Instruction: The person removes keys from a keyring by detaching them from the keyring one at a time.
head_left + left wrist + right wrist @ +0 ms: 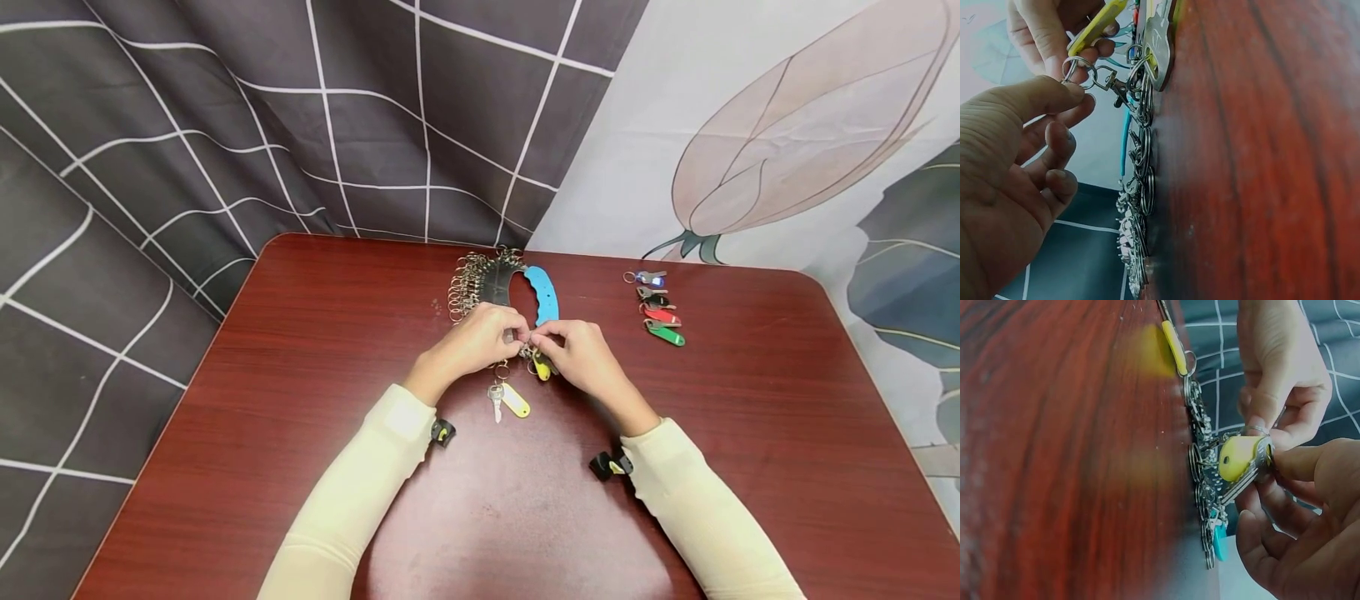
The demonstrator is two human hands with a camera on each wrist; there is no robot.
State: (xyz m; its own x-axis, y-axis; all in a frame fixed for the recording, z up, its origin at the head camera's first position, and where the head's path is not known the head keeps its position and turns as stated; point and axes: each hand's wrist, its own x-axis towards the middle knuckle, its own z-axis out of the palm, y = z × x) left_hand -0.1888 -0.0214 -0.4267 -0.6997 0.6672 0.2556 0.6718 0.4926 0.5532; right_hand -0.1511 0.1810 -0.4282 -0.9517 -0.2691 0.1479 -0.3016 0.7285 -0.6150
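Observation:
A dark curved holder (496, 283) with many metal clips and rings and a blue handle (543, 293) lies near the table's back edge. At its near end, my left hand (480, 337) pinches a split ring (1074, 69), which meets a second ring by a clip (1116, 84). My right hand (583, 357) pinches at the same ring, by a yellow tag (1238, 458) and a key (1263, 453) hanging there. Another yellow tag (515, 400) and a silver key (497, 401) lie on the table just in front of the hands.
At the back right of the red-brown table (750, 400) lie several keys in a column, with a blue tag (649, 280), a black one (655, 300), a red tag (663, 316) and a green tag (666, 335). A grid-patterned curtain (375, 125) hangs behind the table.

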